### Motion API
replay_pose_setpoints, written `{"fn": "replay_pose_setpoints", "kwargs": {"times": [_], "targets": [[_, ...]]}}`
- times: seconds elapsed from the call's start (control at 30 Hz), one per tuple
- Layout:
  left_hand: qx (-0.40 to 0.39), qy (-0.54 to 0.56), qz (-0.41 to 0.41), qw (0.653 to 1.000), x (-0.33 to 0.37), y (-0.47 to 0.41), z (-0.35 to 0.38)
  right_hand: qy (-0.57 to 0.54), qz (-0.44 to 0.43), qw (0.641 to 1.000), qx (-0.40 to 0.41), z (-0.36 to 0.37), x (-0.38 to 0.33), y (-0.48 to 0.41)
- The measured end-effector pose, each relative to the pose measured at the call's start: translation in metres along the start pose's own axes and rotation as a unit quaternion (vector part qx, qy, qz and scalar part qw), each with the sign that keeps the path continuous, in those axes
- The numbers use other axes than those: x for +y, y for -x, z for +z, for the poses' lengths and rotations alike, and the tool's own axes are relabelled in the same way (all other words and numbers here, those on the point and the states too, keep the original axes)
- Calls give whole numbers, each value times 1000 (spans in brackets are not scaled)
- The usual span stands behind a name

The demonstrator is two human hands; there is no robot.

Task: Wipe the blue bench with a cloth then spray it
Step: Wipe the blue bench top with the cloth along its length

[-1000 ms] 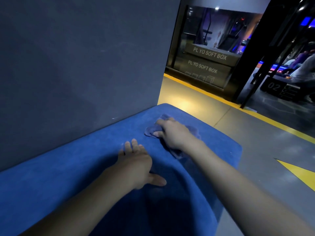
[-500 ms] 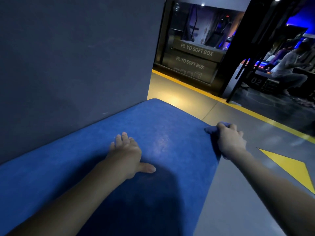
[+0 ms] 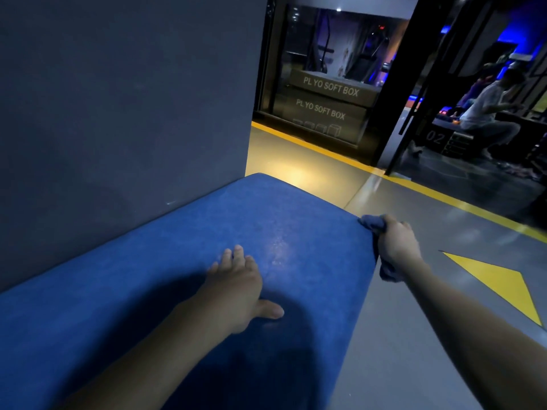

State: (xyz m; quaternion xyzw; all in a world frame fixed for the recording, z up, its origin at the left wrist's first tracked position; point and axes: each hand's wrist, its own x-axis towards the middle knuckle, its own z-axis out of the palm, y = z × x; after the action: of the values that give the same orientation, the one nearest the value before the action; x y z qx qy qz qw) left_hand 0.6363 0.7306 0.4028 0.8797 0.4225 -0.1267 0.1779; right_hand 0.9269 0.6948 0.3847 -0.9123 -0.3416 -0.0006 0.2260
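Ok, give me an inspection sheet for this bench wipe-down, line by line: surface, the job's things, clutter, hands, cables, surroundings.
Surface: blue bench against a dark wall, faint pale speckling near the middle.
Job's things: cloth at the bench's right edge; spray bottle not seen.
Clutter: nothing seen on the bench.
Hands: left hand flat on the bench top, fingers spread; right hand gripping the cloth against the bench side.
Cables: nothing seen.
Surroundings: grey floor with yellow markings, two stacked plyo soft boxes, a seated person far right.
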Motion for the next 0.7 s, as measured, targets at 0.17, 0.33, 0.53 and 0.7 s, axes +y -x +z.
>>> {"fn": "replay_pose_setpoints", "kwargs": {"times": [0.17, 0.33, 0.53, 0.7], "targets": [[-8, 0, -13, 1000, 3, -2, -2, -47, -113, 990, 63, 12, -12, 53], [-3, 15, 32, 999, 26, 5, 2, -52, -159, 980, 104, 35, -12, 67], [-29, -32, 24, 999, 55, 9, 12, -162, -9, 986, 43, 15, 2, 15], [-18, -78, 18, 997, 60, 3, 8, 72, -223, 972, -1, 21, -43, 15]]}}
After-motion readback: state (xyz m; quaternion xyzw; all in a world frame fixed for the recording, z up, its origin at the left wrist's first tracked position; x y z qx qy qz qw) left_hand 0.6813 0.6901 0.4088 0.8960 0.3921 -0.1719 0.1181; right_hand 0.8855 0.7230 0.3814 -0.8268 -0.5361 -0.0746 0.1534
